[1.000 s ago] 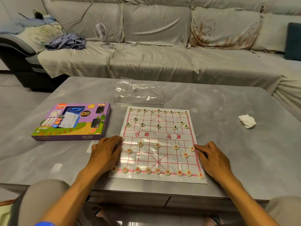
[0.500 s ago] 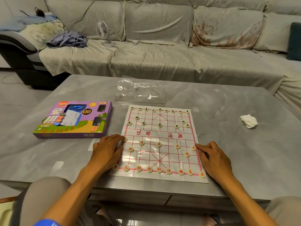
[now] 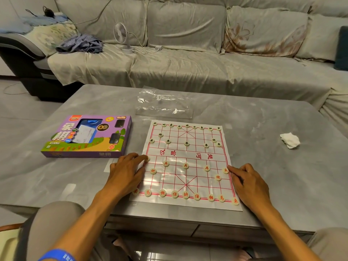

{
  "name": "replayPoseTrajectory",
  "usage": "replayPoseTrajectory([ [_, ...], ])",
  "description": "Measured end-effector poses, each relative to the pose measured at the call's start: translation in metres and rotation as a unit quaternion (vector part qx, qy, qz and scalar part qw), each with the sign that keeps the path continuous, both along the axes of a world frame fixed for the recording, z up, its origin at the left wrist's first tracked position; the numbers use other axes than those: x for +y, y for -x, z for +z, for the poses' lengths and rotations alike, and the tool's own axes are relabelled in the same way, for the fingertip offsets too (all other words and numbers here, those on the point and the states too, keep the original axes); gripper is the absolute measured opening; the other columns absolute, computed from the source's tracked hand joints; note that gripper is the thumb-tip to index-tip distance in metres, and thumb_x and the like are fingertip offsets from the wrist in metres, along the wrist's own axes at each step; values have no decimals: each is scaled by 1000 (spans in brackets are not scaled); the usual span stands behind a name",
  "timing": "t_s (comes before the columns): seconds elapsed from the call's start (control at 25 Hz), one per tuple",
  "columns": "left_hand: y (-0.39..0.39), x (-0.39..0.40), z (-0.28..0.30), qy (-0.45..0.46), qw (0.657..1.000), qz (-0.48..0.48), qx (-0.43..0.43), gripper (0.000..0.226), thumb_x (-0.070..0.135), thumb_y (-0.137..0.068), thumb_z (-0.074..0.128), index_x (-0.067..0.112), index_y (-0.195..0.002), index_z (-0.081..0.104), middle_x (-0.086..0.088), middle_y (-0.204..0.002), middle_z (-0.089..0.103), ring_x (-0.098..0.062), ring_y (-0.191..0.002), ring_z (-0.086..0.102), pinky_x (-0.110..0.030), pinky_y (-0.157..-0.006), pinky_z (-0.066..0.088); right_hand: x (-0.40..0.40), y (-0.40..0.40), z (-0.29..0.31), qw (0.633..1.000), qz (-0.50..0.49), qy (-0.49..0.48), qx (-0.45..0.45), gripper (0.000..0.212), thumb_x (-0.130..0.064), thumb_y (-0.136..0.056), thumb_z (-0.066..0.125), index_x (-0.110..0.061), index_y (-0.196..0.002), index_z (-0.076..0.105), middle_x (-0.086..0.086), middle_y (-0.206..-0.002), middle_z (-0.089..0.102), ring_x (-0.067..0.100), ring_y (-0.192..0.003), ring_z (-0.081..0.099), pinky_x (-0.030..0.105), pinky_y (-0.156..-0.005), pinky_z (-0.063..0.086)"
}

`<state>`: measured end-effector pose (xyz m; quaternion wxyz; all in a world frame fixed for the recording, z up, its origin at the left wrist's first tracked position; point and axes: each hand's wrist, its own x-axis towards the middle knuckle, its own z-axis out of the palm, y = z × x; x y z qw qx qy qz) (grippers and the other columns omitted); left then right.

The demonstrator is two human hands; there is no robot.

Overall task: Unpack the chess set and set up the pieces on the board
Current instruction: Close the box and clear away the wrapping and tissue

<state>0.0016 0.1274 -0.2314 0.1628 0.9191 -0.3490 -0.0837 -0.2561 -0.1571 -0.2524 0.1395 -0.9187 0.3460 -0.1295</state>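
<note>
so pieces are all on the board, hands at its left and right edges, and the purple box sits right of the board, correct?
Not quite. The head view shows the purple box left of the board, not right. Pieces are on the board; left hand and right hand sit at its edges.

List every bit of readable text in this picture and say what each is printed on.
"象棋", "XIANG QI": purple box lid.
"14+": round badge, same box.
"楚河", "汉界": middle band of the board, upside down from here.
"兵", "炮", "車", "馬", "相", "仕", "帥": near red pieces.
Far dark pieces: too small to read surely.
Plastic bag label, other box badges: blurred.
</note>
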Motion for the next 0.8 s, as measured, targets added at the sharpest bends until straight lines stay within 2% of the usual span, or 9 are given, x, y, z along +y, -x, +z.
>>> replayPoseTrajectory([
  [0.08, 1, -1, 2, -16, 1000, -4, -7, 46, 51, -95, 40, 40, -140, 36, 5, -150, 32, -19, -136, 29, -46, -109, 28, 0, 0, 1, 1000, 0, -1, 1, 41, -45, -94, 47, -31, -130, 57, -10, -95, 46, 10, -78, 53, 13, -55, 35],
  [0.24, 3, 0, 4, -8, 1000, -3, 11, 42, 50, -95, 40, 41, -136, 42, 4, -148, 34, -19, -134, 31, -45, -109, 30, 2, 1, 2, 1000, -6, -8, 1, 40, -44, -94, 48, -31, -130, 57, -10, -95, 46, 10, -78, 53, 12, -55, 34],
  [0.4, 3, -4, 17, 75, 996, 17, 43, 46, 46, -94, 47, 34, -138, 42, 3, -149, 36, -20, -136, 32, -46, -109, 33, 3, -12, 15, 998, -15, -47, -38, 37, -43, -95, 46, -27, -126, 60, -6, -104, 55, 11, -84, 57, 13, -60, 41],
  [0.48, -7, -8, 29, 122, 991, 43, 46, 47, 39, -94, 51, 30, -139, 42, 1, -149, 37, -22, -137, 33, -46, -108, 34, 4, -41, 30, 996, -30, -49, -62, 34, -38, -96, 48, -27, -127, 59, -1, -122, 58, 16, -99, 60, 22, -73, 52],
  [0.56, -19, -10, 38, 148, 986, 70, 34, 46, 35, -94, 53, 28, -138, 44, -1, -146, 41, -23, -135, 36, -45, -106, 37, 8, -82, 45, 996, -8, -38, -83, 32, -33, -97, 51, -27, -127, 59, -1, -132, 55, 20, -112, 57, 33, -87, 52],
  [0.6, -25, -11, 41, 154, 984, 84, 24, 45, 34, -94, 53, 27, -138, 45, -2, -145, 43, -24, -134, 38, -44, -105, 38, 9, -104, 52, 995, 13, -38, -92, 31, -31, -96, 52, -27, -127, 60, 0, -133, 55, 20, -114, 57, 34, -90, 51],
  [0.72, -40, -18, 47, 158, 983, 93, 3, 45, 32, -95, 53, 25, -139, 45, -4, -144, 45, -25, -132, 40, -43, -105, 37, 3, -166, 65, 991, 41, -76, -103, 31, -26, -95, 54, -24, -125, 61, 2, -129, 58, 20, -109, 58, 29, -89, 47],
  [0.8, -53, -23, 46, 161, 983, 87, 1, 46, 32, -94, 54, 23, -139, 45, -5, -142, 47, -26, -129, 43, -44, -104, 39, -6, -200, 66, 989, 28, -104, -102, 32, -24, -94, 55, -23, -126, 59, 3, -132, 56, 22, -112, 57, 32, -90, 46],
])
